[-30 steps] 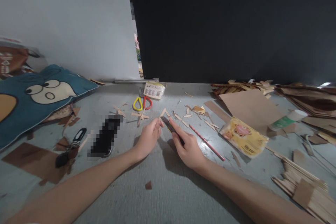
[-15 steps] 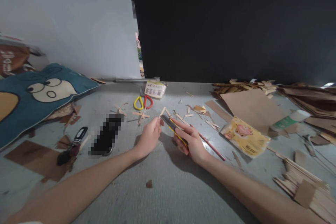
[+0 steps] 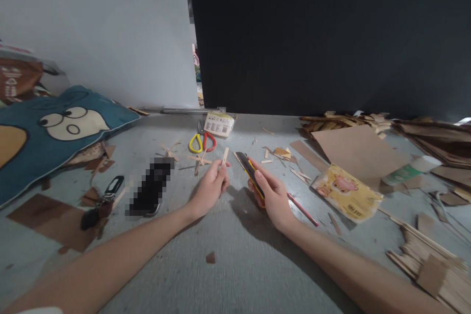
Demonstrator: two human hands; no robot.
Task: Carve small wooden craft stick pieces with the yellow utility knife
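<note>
My left hand [image 3: 211, 184] pinches a short flat wooden stick [image 3: 225, 156], which points up and away between thumb and fingers. To its right, my right hand [image 3: 270, 191] is wrapped round a black and yellow utility knife [image 3: 253, 172], its tip toward the upper left. A gap separates the knife from the stick. Beyond my left hand lie small assembled wooden-stick pieces [image 3: 199, 161] and scissors [image 3: 202, 143] with one yellow and one red handle. A red pencil [image 3: 303, 210] rests by my right wrist.
Left are a phone [image 3: 150, 189], keys [image 3: 98, 208], cardboard [image 3: 51, 221] and a blue cartoon pillow [image 3: 73, 122]. On the right lie a yellow tissue pack [image 3: 348, 192], a glue bottle [image 3: 410, 170], brown cardboard [image 3: 358, 149] and a stack of wooden sticks [image 3: 423, 255]. Panels stand behind.
The knife has moved right, away from the stick, and its tip now points more upward. My left hand has turned the stick more upright.
</note>
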